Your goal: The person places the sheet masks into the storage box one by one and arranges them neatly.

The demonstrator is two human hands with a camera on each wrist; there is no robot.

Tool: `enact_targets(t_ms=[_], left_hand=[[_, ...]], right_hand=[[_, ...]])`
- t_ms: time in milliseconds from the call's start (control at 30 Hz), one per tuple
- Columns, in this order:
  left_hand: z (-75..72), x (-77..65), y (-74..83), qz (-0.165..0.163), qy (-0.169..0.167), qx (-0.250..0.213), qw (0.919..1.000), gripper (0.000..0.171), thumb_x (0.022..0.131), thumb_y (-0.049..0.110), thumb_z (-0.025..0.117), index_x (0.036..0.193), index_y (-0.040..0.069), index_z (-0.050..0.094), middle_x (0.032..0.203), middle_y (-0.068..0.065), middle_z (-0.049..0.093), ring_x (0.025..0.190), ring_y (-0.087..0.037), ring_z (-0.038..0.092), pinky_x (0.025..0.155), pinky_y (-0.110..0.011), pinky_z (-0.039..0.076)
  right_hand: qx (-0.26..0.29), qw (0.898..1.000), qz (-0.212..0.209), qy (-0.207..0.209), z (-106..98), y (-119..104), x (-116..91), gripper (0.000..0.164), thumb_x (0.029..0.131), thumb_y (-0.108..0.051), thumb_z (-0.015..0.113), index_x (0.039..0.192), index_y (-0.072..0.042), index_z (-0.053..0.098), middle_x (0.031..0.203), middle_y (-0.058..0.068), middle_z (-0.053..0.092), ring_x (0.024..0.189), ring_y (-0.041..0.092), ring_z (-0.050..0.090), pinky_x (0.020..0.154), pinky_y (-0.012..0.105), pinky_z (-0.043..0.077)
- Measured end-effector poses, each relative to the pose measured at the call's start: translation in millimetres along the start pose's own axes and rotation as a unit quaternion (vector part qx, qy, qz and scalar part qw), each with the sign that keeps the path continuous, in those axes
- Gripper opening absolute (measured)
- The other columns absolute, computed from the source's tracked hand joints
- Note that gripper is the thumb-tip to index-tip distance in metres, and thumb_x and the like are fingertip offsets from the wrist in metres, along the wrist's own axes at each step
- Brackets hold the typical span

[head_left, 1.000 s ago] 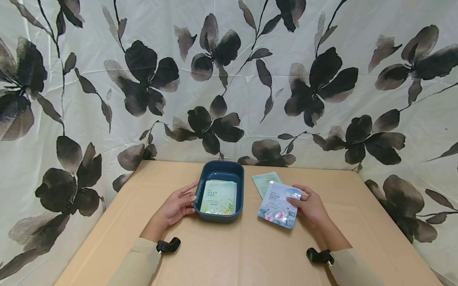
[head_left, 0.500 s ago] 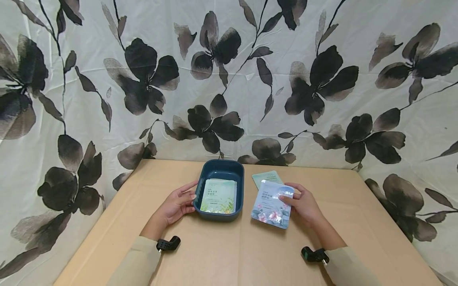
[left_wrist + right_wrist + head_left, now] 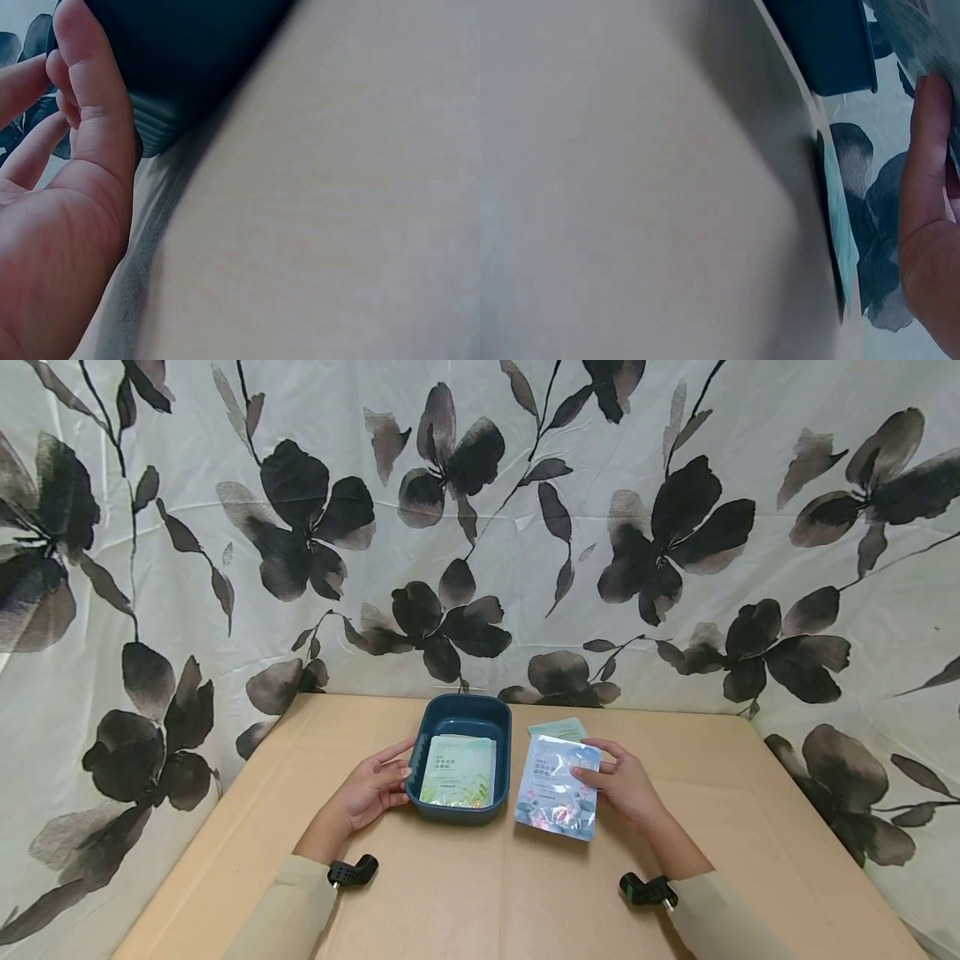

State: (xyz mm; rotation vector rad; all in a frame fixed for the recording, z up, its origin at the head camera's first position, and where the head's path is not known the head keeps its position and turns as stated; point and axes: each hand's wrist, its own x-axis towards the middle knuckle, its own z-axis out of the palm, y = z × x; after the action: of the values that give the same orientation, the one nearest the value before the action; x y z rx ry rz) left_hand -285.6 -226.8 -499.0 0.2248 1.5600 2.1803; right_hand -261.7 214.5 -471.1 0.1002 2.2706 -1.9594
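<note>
A tub (image 3: 453, 817) stands toward the far edge of a table (image 3: 450, 893); a cloth (image 3: 480, 543) hangs behind. One packet (image 3: 457, 772) lies inside the tub, in its nearer part. The left hand (image 3: 371, 795) rests against the tub's left side. To the tub's right, the right hand (image 3: 626, 785) holds a second packet (image 3: 555, 797) above the table. Behind that, partly covered, a third packet (image 3: 558, 728) lies on the table.

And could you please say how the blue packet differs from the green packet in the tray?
The blue packet is held by the right hand, while the green packet is inside the tray. The blue packet shows pink flowers; the green packet shows green plants. Both carry printed text.
</note>
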Motion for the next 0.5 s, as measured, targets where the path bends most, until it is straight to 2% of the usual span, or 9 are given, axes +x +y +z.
enact_targets(t_ms=[500], left_hand=[[1.4, -0.6, -0.3, 0.0, 0.001, 0.007, 1.0, 0.066, 0.104, 0.005, 0.054, 0.163, 0.017, 0.027, 0.128, -0.013, 0.062, 0.082, -0.013, 0.069, 0.072, -0.026, 0.061]], right_hand=[[0.027, 0.999, -0.01, -0.035, 21, -16, 5, 0.071, 0.09, -0.014, 0.079, 0.152, -0.012, 0.043, 0.126, 0.022, 0.07, 0.091, 0.026, 0.077, 0.076, 0.037, 0.063]])
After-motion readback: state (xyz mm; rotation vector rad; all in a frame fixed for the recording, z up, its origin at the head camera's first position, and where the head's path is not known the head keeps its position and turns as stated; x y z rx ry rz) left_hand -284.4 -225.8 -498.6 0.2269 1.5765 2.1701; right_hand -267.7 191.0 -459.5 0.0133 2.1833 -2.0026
